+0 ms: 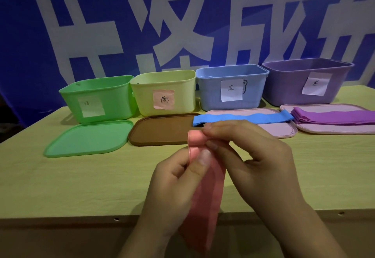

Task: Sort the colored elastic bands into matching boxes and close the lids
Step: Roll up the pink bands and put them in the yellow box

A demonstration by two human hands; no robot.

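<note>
A pink elastic band (207, 196) hangs down in front of the table's near edge. My left hand (174, 186) pinches it near the top, and my right hand (249, 156) pinches its folded upper end. Four open boxes stand in a row at the back: green (97, 97), yellow with a pink label (164, 93), blue (231, 87), purple (306, 81). Blue bands (243, 118) lie on a pink lid (282, 129). Purple bands (332, 117) lie on another pink lid (324, 129).
A green lid (87, 138) and a brown lid (160, 129) lie flat in front of the green and yellow boxes. The wooden table (60, 186) runs to a near edge below my hands. A blue banner with white characters (182, 24) hangs behind.
</note>
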